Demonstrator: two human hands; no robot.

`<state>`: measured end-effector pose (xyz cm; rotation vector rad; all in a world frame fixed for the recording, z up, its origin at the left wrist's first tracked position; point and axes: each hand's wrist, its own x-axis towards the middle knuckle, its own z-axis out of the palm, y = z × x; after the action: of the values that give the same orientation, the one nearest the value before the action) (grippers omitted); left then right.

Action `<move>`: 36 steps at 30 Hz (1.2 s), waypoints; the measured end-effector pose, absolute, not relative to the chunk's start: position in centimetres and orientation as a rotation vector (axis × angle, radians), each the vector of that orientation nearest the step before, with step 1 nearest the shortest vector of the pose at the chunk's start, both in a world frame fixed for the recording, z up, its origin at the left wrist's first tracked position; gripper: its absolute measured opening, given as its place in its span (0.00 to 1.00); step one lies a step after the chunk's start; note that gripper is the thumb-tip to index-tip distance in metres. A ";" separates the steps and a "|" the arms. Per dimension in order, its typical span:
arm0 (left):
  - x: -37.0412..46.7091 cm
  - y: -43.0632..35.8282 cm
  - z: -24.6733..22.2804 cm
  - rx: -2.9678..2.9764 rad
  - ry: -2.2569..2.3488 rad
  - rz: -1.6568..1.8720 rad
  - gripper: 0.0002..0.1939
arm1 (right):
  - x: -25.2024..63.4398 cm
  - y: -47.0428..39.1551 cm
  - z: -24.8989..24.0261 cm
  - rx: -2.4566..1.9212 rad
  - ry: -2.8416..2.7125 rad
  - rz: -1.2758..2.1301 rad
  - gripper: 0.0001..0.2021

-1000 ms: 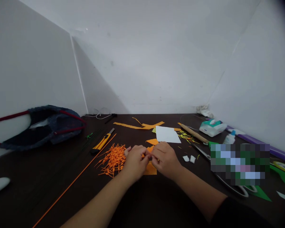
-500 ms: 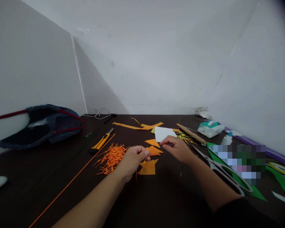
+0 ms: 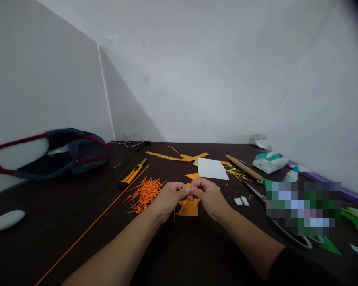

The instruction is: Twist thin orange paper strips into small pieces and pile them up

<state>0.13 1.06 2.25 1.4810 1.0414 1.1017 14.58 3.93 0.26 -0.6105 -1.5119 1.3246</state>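
Observation:
My left hand point(image 3: 171, 198) is closed in a pinch on a thin orange paper strip point(image 3: 187, 198), part of which shows below the fingertips. Meeting it at the fingertips, my right hand point(image 3: 207, 196) pinches the same strip. The fingers hide most of it. Just under both hands lies an orange paper piece point(image 3: 189, 208), and behind them is another orange paper scrap point(image 3: 191, 176). Close to my left hand spreads a pile of twisted orange paper pieces point(image 3: 147, 192). A white paper sheet point(image 3: 211, 169) lies beyond my right hand.
A yellow utility knife point(image 3: 133, 174) and long orange stick point(image 3: 92, 222) lie left. Scissors point(image 3: 286, 232), a glue bottle point(image 3: 291, 174), a tissue pack point(image 3: 270, 162) and yellow-green strips point(image 3: 234, 172) are right. A dark bag point(image 3: 65, 155) and white oval object point(image 3: 7, 220) sit far left.
My right hand has moved left and toward me, joining my left hand at the strip. White scraps beside my right forearm have come into sight. The view has shifted slightly.

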 end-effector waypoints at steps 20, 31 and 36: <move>-0.5 0.8 2.8 1.448 0.950 1.006 0.07 | 14.5 4.0 0.0 -0.610 -1.541 1.374 0.07; -0.4 0.6 2.7 1.451 0.908 0.897 0.10 | 15.1 4.7 0.5 -0.605 -1.422 1.272 0.05; -0.3 0.9 2.4 1.437 1.047 0.934 0.08 | 15.0 4.9 0.2 -0.642 -1.410 1.271 0.06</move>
<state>-0.29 0.88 2.39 1.4375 1.0468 0.9339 14.98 4.91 0.22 -0.6418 -1.4101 1.2708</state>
